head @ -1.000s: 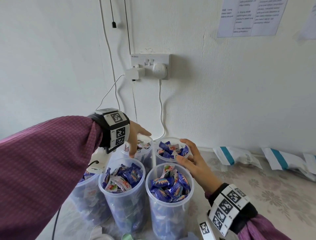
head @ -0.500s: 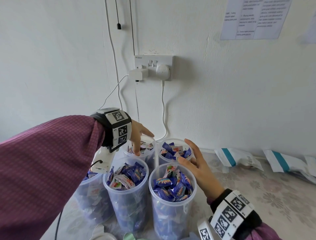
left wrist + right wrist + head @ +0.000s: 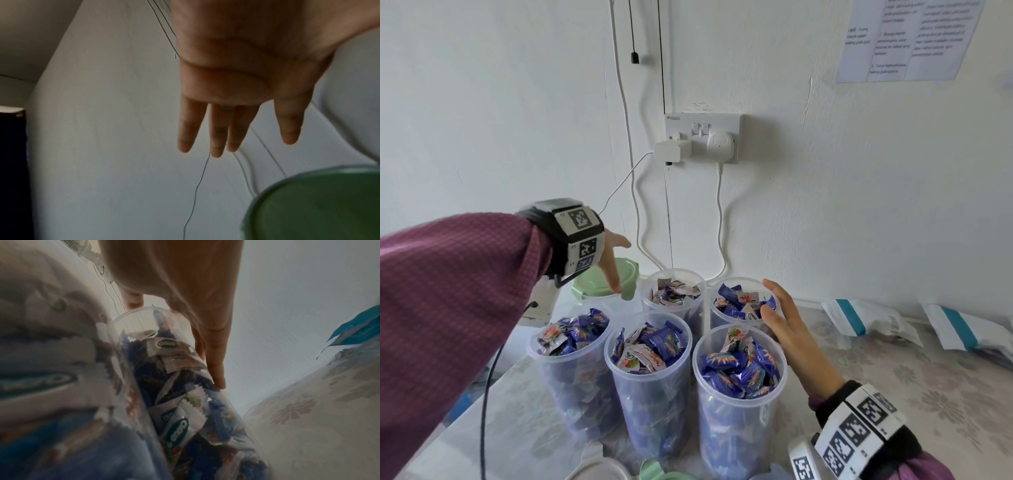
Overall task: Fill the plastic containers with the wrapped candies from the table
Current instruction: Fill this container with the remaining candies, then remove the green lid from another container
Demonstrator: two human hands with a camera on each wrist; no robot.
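Observation:
Several clear plastic containers stand packed together, filled with blue and white wrapped candies (image 3: 739, 370). The front right container (image 3: 736, 431) and the back right container (image 3: 740, 279) are open. A container at the back left carries a green lid (image 3: 599, 282). My left hand (image 3: 619, 267) hovers over that lid (image 3: 320, 207) with straight fingers (image 3: 216, 138), holding nothing. My right hand (image 3: 770, 298) lies open beside the back right container (image 3: 185, 386), its straight fingers (image 3: 216, 366) along the wall.
White candy bags with teal stripes (image 3: 859, 318) lie along the wall at the right on the floral tablecloth (image 3: 893, 377). A wall socket (image 3: 702, 137) with chargers and hanging cables is behind the containers. Another green lid (image 3: 657, 472) lies at the near edge.
My left hand has moved left from the back middle container to over the green-lidded one, its fingers now straighter. The right hand stays beside the back right container.

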